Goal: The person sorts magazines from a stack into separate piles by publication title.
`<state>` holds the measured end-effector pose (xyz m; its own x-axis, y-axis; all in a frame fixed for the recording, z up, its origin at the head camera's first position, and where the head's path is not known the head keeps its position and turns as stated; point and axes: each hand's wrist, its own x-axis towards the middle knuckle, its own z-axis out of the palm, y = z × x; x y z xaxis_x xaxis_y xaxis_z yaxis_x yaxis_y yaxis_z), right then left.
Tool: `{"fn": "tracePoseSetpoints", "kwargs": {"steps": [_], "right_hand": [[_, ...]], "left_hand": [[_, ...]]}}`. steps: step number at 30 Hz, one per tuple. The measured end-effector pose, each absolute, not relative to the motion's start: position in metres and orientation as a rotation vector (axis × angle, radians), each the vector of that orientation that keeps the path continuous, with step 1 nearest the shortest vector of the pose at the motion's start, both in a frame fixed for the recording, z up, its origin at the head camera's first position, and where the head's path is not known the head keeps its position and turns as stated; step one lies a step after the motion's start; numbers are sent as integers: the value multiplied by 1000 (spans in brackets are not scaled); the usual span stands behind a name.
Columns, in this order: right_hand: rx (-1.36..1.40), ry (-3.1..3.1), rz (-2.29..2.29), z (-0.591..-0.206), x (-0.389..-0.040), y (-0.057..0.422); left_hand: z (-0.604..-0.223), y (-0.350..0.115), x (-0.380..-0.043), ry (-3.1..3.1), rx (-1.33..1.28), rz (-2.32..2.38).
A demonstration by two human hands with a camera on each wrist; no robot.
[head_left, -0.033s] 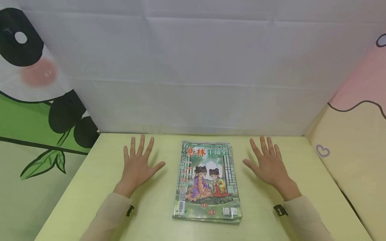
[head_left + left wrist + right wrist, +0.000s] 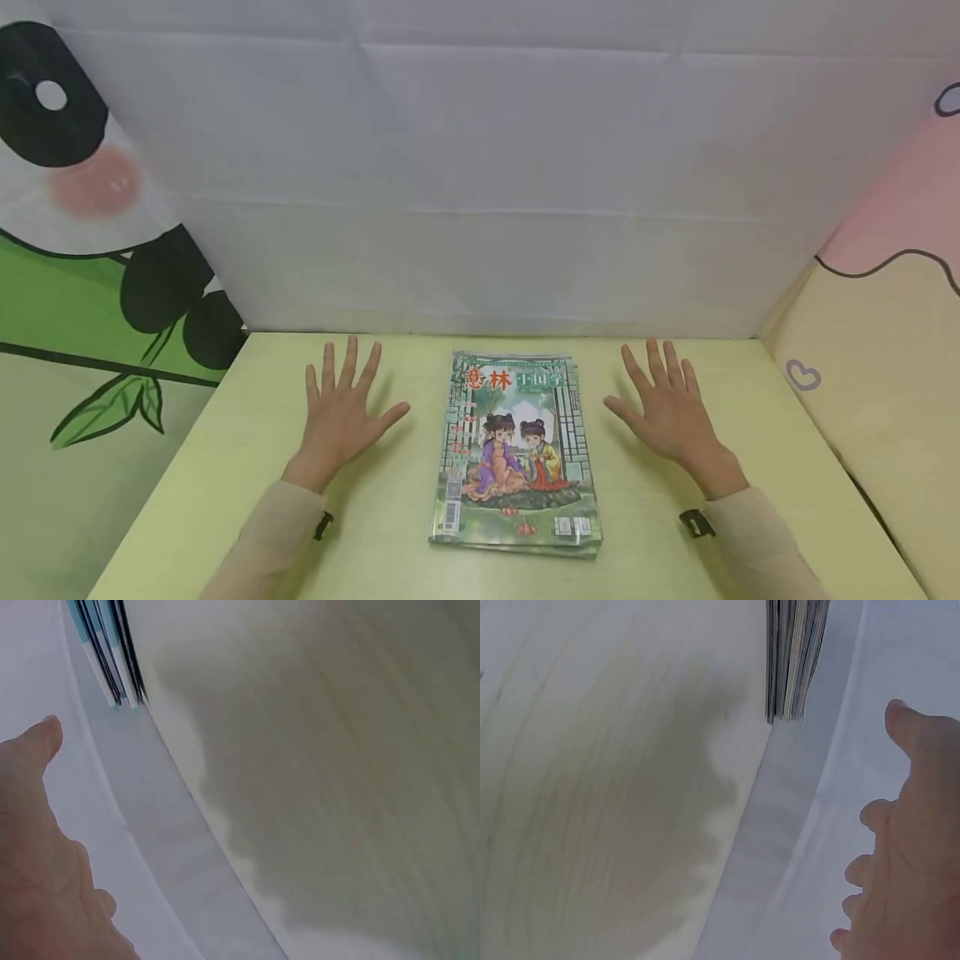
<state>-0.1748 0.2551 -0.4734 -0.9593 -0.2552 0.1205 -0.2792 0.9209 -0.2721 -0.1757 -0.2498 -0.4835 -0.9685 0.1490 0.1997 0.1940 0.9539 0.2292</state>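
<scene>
A stack of magazines [image 2: 517, 450] lies in the middle of the table, the top one with a green cover showing two cartoon figures in robes. Left of it my left hand [image 2: 337, 421] is held above the table, fingers spread and straight, holding nothing. On the other side my right hand [image 2: 671, 417] hovers likewise, fingers straight, thumb pointing toward the stack. Both wrist views show the stack edge-on, its spines [image 2: 105, 652] in the left wrist view and its page edges [image 2: 791, 667] in the right one.
The pale yellow table [image 2: 375, 517] meets a white cloth wall [image 2: 480, 183] at its back edge. Printed cartoon panels stand at both sides, a green and black one [image 2: 75, 292] on the left and a cream and pink one [image 2: 885, 350] on the right.
My left hand has shifted very slightly to the left. The right hand and the magazines have not visibly moved.
</scene>
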Motion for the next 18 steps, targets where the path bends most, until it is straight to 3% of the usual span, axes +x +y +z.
{"fn": "tracePoseSetpoints", "kwargs": {"steps": [18], "right_hand": [[441,-2989,403,-462,-166,257]], "left_hand": [[-474,-245,-174,-2916,-275,-391]]}}
